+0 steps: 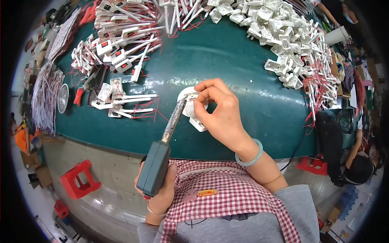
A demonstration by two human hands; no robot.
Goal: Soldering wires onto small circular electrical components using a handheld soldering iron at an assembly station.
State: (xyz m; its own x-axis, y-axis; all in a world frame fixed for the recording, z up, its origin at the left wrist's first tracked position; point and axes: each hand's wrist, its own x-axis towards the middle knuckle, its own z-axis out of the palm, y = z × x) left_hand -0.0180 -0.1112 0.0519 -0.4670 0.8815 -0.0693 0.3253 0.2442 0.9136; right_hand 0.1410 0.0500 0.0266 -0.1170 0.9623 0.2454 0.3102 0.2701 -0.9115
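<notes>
My left hand (158, 190) is closed round the dark grey-green handle of a soldering gun (156, 162). Its long, scorched metal barrel slants up and away, and the tip is over a round white plastic part (182, 96). My right hand (221, 107) bends its fingers and thumb over the right side of that part, gripping it and covering much of it. A squarish white plastic housing (198, 125) joins or lies against the part's near side; my fingers hide how they meet. Any small piece between the fingertips is hidden.
White plastic shells (283, 36) are heaped at the far right, beside red wires (318, 83). White housings with red switches (117, 54) are piled far left. A small group of wired housings (117, 95) lies nearer, left. A metal bowl (63, 98) and red stool (81, 179) are further left.
</notes>
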